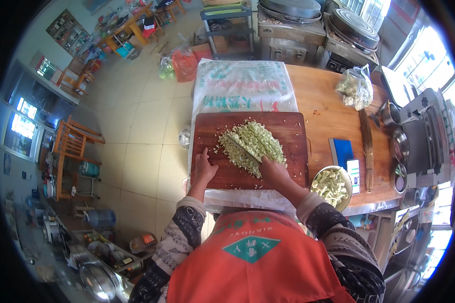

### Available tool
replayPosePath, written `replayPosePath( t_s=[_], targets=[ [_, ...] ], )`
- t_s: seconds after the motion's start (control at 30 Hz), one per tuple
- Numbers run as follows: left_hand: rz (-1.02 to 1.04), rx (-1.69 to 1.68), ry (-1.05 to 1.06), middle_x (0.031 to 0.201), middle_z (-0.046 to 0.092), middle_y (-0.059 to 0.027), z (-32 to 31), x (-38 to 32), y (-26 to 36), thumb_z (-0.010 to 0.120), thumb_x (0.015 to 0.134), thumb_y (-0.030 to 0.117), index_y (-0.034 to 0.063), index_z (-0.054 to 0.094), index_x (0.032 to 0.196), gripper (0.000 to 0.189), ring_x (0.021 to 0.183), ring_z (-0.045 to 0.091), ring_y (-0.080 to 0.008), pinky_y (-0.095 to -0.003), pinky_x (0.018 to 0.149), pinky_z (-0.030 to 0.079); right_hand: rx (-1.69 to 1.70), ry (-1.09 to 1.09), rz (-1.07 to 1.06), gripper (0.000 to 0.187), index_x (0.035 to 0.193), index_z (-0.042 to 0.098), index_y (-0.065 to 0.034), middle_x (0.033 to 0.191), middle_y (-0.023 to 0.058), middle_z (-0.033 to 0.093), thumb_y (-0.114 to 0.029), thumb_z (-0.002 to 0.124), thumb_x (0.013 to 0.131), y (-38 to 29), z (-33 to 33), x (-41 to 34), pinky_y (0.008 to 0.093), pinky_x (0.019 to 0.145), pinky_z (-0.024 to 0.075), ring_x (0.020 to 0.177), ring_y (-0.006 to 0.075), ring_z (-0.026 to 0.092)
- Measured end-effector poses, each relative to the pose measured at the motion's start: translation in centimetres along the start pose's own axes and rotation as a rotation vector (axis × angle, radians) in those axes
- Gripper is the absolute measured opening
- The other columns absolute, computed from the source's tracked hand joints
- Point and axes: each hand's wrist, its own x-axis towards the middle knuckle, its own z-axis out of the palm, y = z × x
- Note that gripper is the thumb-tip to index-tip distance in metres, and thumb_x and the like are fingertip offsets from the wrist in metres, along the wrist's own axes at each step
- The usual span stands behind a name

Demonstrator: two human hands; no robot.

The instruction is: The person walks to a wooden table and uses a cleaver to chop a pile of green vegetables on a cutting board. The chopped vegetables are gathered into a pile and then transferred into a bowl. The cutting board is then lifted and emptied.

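My right hand (pixel 273 171) grips the handle of a knife (pixel 244 150), whose blade lies slanted across a pile of finely chopped pale green vegetable (pixel 263 141), possibly cauliflower. Under the pile is a reddish-brown wooden cutting board (pixel 246 183), with loose bits scattered around it. Near the board's left edge, my left hand (pixel 206 167) rests with index finger and thumb apart, holding nothing. To the right of the board stands a bowl (pixel 349 189) of larger cauliflower pieces (pixel 329 186). The knife hides some of the pile beneath it.
A printed white sack (pixel 246 87) lies under the board on the wooden table (pixel 314 94). To the right are a blue notebook (pixel 342 151), a phone (pixel 353 175), a bundled whisk brush (pixel 367 151), metal bowls (pixel 400 146) and a plastic bag of cauliflower (pixel 355 88).
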Motion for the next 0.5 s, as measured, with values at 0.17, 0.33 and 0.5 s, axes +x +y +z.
replayPosePath(
  t_s=[0.17, 0.33, 0.5],
  targets=[
    [-0.047, -0.059, -0.049, 0.123, 0.056, -0.0159, 0.1, 0.7, -0.6, 0.081, 0.073, 0.01, 0.0069, 0.041, 0.153, 0.09, 0.094, 0.063, -0.0261, -0.0403, 0.092, 0.053, 0.02, 0.021, 0.002, 0.029, 0.109, 0.052, -0.0044, 0.089, 0.0282, 0.07, -0.033, 0.051, 0.103, 0.7, 0.7, 0.4, 0.0607, 0.075, 0.0531, 0.085, 0.0495, 0.069],
    [0.048, 0.008, 0.012, 0.122, 0.055, -0.0152, 0.8, 0.9, -1.8, 0.081, 0.073, 0.01, 0.008, 0.04, 0.154, 0.09, 0.09, 0.063, -0.0237, -0.0375, 0.087, 0.055, 0.042, 0.057, 0.043, 0.024, 0.109, 0.056, -0.0027, 0.094, 0.0284, 0.071, -0.024, 0.05, 0.1, 1.8, 0.0, 0.7, 0.0584, 0.079, 0.0542, 0.09, 0.048, 0.07],
    [-0.01, -0.108, -0.031, 0.12, 0.056, -0.0148, 0.8, 0.5, -1.6, 0.081, 0.073, 0.01, 0.0078, 0.042, 0.153, 0.089, 0.087, 0.062, -0.0228, -0.0362, 0.086, 0.055, 0.06, 0.056, 0.065, 0.024, 0.109, 0.057, -0.0026, 0.096, 0.0289, 0.071, -0.024, 0.049, 0.1, 2.0, -1.3, 0.3, 0.0579, 0.081, 0.054, 0.092, 0.0479, 0.07]
  ],
)
